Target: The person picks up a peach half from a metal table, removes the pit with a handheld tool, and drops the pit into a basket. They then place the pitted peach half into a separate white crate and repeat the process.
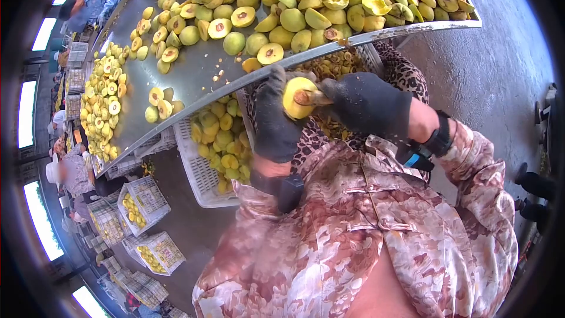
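My left hand point(275, 119), in a dark glove, is closed around a yellow fruit half point(291, 105) that looks like a peach, its cut face turned up with a brown pit area in the middle. My right hand point(366, 103), also gloved, grips a small pitting tool point(319, 98); its narrow tan end meets the brown centre of the fruit, and its handle is hidden in the fist. Both hands are just on my side of the metal table's raised edge point(226, 87). Below them, a container with brown and yellow scraps point(338, 66) shows in part.
Many halved fruits point(293, 19) are heaped on the metal table, with another pile point(101, 101) at its left. Under the edge stands a white crate point(203, 185) of fruit halves. More crates point(144, 200) stand on the floor at left, where several people point(97, 6) are working.
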The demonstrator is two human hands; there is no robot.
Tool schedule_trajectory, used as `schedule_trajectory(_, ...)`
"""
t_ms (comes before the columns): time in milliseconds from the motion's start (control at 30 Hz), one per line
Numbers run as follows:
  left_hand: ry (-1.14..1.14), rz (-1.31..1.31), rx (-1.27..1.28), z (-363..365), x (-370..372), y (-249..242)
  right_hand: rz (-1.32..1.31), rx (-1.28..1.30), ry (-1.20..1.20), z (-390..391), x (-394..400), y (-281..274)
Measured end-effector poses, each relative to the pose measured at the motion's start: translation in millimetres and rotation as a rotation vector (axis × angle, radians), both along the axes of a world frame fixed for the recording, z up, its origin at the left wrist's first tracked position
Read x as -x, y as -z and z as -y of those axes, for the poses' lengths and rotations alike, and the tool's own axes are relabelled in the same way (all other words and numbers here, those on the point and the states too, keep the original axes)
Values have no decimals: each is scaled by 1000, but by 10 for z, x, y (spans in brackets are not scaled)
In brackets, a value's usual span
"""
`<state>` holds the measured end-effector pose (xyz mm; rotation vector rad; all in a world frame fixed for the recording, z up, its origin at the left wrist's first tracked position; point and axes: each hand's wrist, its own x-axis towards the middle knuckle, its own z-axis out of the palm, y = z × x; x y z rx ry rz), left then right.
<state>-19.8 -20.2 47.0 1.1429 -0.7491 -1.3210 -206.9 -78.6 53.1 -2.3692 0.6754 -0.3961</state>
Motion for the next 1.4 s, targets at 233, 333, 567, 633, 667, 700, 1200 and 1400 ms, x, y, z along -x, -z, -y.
schedule_trajectory(233, 320, 189, -96, 124, -209, 10, 201, -627, -65, 10, 98, 379)
schedule_trajectory(333, -114, 114, 131, 107, -21, 71, 398, -767, 112, -158, -50, 480)
schedule_trajectory(567, 51, -76, 295, 265, -4, 87, 556, -84, 92, -105, -392, 620)
schedule_trajectory(633, 93, -211, 235, 248, 8, 54, 555, -36, 32, -94, -340, 651)
schedule_trajectory(667, 38, -260, 222, 192, -20, 19, 555, -12, 2, -87, -315, 668)
schedule_trajectory(700, -16, -309, 207, 81, -62, -73, 466, -60, -48, -109, -213, 538)
schedule_trajectory(1200, -251, 1631, -650, 602, -4668, 1247, -73, 75, 268, -357, 332, 878)
schedule_trajectory(1400, 129, 1525, -17, 1057, -3427, 1155, 33, -44, 288, -187, 26, 782)
